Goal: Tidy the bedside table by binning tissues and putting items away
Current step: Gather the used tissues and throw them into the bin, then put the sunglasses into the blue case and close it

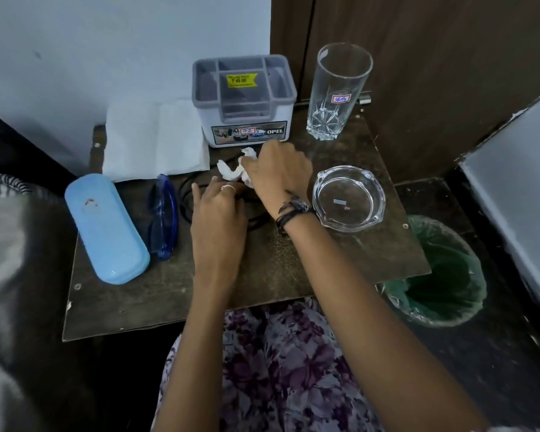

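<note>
A crumpled white tissue lies near the middle of the dark bedside table. My right hand is closed around its right part. My left hand rests flat with fingers apart on a coiled black cable just in front of the tissue. A flat white tissue sheet lies at the back left. A light blue glasses case and blue glasses sit at the left. A grey and white organiser box stands at the back.
A tall drinking glass stands at the back right and a glass ashtray at the right, close to my right wrist. A bin with a green liner stands on the floor right of the table. Bedding lies at the left.
</note>
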A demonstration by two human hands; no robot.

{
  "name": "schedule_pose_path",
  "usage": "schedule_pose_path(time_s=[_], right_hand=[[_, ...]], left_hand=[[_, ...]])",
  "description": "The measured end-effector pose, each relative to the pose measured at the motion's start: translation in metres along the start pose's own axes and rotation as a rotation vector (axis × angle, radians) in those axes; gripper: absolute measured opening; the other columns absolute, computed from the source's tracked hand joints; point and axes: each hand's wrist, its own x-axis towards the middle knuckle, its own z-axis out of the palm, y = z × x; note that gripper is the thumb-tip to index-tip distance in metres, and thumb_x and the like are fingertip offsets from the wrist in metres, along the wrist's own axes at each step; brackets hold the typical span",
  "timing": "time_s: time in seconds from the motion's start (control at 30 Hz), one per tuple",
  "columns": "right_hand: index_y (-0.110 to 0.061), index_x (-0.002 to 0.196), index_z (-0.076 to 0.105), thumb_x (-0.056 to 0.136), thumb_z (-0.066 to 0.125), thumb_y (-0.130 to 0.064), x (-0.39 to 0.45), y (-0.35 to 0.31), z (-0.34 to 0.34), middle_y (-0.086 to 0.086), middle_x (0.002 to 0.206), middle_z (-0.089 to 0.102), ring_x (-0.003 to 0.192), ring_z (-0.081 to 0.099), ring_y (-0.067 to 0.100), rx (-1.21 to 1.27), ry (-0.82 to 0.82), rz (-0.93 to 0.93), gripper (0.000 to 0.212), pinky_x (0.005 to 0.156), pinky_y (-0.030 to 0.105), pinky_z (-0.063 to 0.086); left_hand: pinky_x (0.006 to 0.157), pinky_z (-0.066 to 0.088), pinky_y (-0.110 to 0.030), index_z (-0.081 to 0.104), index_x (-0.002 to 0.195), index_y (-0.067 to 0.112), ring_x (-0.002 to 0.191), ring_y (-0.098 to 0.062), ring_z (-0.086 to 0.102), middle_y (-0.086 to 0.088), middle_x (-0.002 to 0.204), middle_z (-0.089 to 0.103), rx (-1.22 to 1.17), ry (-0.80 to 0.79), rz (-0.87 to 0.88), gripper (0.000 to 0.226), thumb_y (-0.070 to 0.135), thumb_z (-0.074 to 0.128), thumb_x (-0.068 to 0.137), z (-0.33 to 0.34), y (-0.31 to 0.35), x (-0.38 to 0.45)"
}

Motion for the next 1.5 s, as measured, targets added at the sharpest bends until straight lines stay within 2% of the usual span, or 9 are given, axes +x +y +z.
schedule_pose_path(time_s=[0.13,0.37,0.43,0.5,0.57,0.83,0.93,1.13,1.5], right_hand=[[-0.014,0.056,0.043,0.086,0.053,-0.021,0.001,0.004,-0.001,0.008,0.075,0.061,0.080,0.064,0.033,-0.025,-0.026,-0.009,0.032,0.061,0.031,0.033],[-0.011,0.080,0.067,0.090,0.054,-0.028,-0.021,0.018,-0.033,0.005,0.080,0.070,0.074,0.063,0.024,0.190,0.031,0.022,0.024,0.056,0.032,0.046],[-0.017,0.081,0.067,0.089,0.055,-0.031,-0.033,0.029,-0.051,0.000,0.080,0.071,0.072,0.063,0.020,0.278,0.141,0.066,0.020,0.053,0.029,0.044],[-0.020,0.085,0.068,0.089,0.057,-0.031,-0.048,0.048,-0.068,-0.002,0.079,0.072,0.073,0.065,0.018,0.354,0.257,0.109,0.016,0.057,0.031,0.047],[-0.017,0.087,0.068,0.089,0.059,-0.029,-0.067,0.074,-0.084,0.001,0.078,0.072,0.073,0.067,0.019,0.440,0.382,0.147,0.015,0.063,0.034,0.050],[-0.017,0.089,0.066,0.089,0.059,-0.030,-0.133,0.199,-0.133,0.002,0.076,0.068,0.067,0.062,0.005,0.453,0.754,0.413,0.015,0.070,0.022,0.051],[-0.022,0.083,0.064,0.088,0.055,-0.037,-0.141,0.241,-0.132,0.001,0.074,0.067,0.067,0.061,0.018,0.281,0.754,0.520,0.019,0.065,0.030,0.046],[-0.010,0.101,0.067,0.090,0.057,-0.029,-0.137,0.306,-0.093,0.023,0.096,0.069,0.088,0.063,0.041,-0.004,0.369,0.757,0.024,0.068,0.039,0.048],[-0.013,0.096,0.070,0.092,0.055,-0.016,-0.154,0.276,-0.100,0.007,0.085,0.070,0.074,0.062,0.019,0.287,0.382,0.538,0.016,0.067,0.028,0.047]], left_hand=[[0.117,-0.005,-0.038,0.060,0.117,0.004,0.130,-0.029,0.042,-0.014,0.122,0.060,-0.028,0.030,-0.007,0.031,-0.001,0.045,0.090,0.000,0.000,-0.003],[0.119,0.010,-0.038,0.064,0.112,0.008,0.111,-0.024,0.058,-0.006,0.113,0.067,-0.212,0.127,-0.030,0.025,0.006,0.049,0.091,-0.011,0.014,-0.008],[0.104,0.037,-0.026,0.065,0.107,0.013,0.090,-0.018,0.063,0.000,0.098,0.069,-0.330,0.149,-0.022,0.021,0.010,0.052,0.091,-0.014,0.028,-0.015],[0.076,0.043,-0.008,0.067,0.103,0.015,0.083,-0.010,0.062,0.002,0.094,0.069,-0.415,0.135,-0.001,0.019,0.011,0.054,0.091,-0.012,0.047,-0.022],[0.075,0.046,-0.012,0.068,0.101,0.016,0.084,-0.008,0.063,0.001,0.096,0.071,-0.491,0.112,0.044,0.017,0.012,0.055,0.090,-0.004,0.069,-0.029],[0.070,0.053,-0.018,0.064,0.106,0.013,0.077,-0.017,0.066,-0.007,0.097,0.070,-0.457,-0.307,0.304,0.021,0.021,0.048,0.095,0.072,0.179,-0.089],[0.074,0.050,-0.045,0.058,0.107,0.005,0.088,-0.038,0.063,-0.020,0.101,0.066,-0.288,-0.518,0.336,0.022,0.015,0.042,0.096,0.119,0.205,-0.105],[0.089,0.043,-0.043,0.052,0.113,-0.002,0.115,-0.036,0.049,-0.022,0.121,0.054,-0.078,-0.773,0.340,0.028,-0.006,0.045,0.087,0.191,0.205,-0.125],[0.065,0.042,-0.034,0.058,0.111,0.016,0.089,-0.029,0.062,-0.012,0.099,0.067,-0.317,-0.628,0.074,0.025,0.016,0.042,0.093,0.156,0.209,-0.123]])
